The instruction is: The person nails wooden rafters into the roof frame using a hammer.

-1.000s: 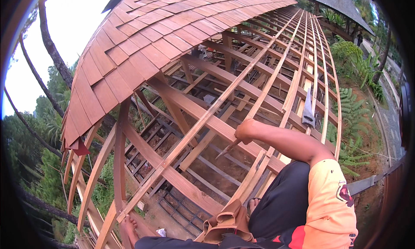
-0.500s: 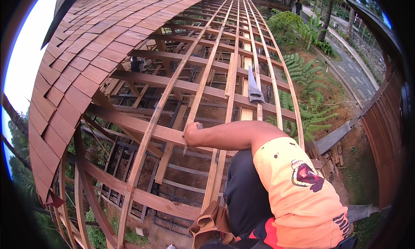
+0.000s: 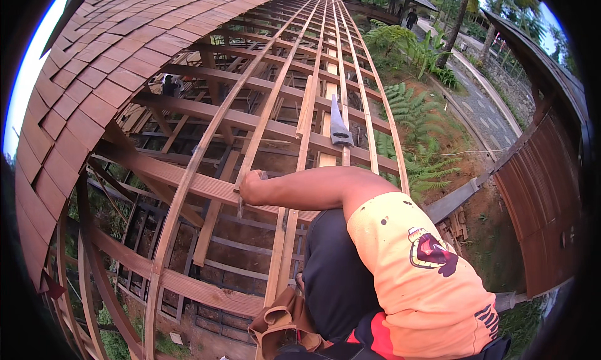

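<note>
My right arm, in an orange sleeve, reaches across from the right. My right hand (image 3: 253, 188) is closed in a fist at the near end of a long wooden batten (image 3: 268, 114), just over a thick brown beam (image 3: 206, 183). A thin grey piece (image 3: 240, 207) sticks out below the fist; most of it is hidden, so its kind cannot be told. A handsaw (image 3: 340, 132) with a grey handle lies across the battens beyond my forearm, blade pointing away. My left hand is not in view.
Overlapping brown shingles (image 3: 94, 97) cover the roof at left. Open gaps between beams and battens drop to dark framing (image 3: 231, 253) below. A brown leather tool pouch (image 3: 282, 319) sits by my dark-trousered leg (image 3: 335, 275). Ferns and a stone path (image 3: 479, 106) lie at right.
The whole view has shifted, so the roof frame and saw appear farther left. My right fist stays closed at the same batten end.
</note>
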`<state>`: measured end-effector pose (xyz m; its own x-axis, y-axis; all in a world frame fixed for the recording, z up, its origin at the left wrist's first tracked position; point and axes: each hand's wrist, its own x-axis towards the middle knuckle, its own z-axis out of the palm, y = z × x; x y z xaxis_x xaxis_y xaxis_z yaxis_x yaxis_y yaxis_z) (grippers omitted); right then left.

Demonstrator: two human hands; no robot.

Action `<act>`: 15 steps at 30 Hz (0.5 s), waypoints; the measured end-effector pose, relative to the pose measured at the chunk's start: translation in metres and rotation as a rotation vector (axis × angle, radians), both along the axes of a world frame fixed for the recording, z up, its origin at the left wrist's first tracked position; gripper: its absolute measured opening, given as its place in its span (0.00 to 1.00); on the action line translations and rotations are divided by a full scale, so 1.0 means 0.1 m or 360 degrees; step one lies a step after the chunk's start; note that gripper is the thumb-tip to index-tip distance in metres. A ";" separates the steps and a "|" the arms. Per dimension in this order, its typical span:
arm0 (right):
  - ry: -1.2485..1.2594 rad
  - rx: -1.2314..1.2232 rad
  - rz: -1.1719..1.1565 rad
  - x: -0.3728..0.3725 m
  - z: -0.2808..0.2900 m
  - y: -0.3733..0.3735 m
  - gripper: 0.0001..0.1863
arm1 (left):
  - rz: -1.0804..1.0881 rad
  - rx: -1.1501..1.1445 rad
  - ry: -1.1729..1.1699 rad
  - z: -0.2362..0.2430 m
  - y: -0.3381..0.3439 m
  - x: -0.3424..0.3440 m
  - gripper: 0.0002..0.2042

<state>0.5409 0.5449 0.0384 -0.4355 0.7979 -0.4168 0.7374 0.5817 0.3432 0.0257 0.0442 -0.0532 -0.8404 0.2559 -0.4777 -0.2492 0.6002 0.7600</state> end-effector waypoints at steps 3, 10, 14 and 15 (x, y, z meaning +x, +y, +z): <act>-0.0123 0.0067 0.0134 0.04 0.02 -0.03 0.13 | -0.0010 -0.0015 0.0048 -0.03 0.07 0.02 0.14; -0.0178 -0.0070 0.0110 -0.02 0.15 -0.01 0.14 | 0.0056 -0.0033 0.0203 -0.10 -0.12 -0.01 0.13; -0.0065 -0.0090 0.0074 0.12 0.14 -0.05 0.13 | 0.0095 -0.0051 0.0402 -0.19 -0.43 -0.04 0.14; -0.0088 -0.0138 0.0102 0.13 0.26 -0.13 0.14 | 0.0099 -0.0078 0.0454 -0.19 -0.53 -0.05 0.15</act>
<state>0.5540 0.5322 0.0639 -0.4589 0.7291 -0.5077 0.6792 0.6563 0.3285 0.0209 -0.0088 -0.0725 -0.9558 0.1822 -0.2306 -0.0672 0.6285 0.7749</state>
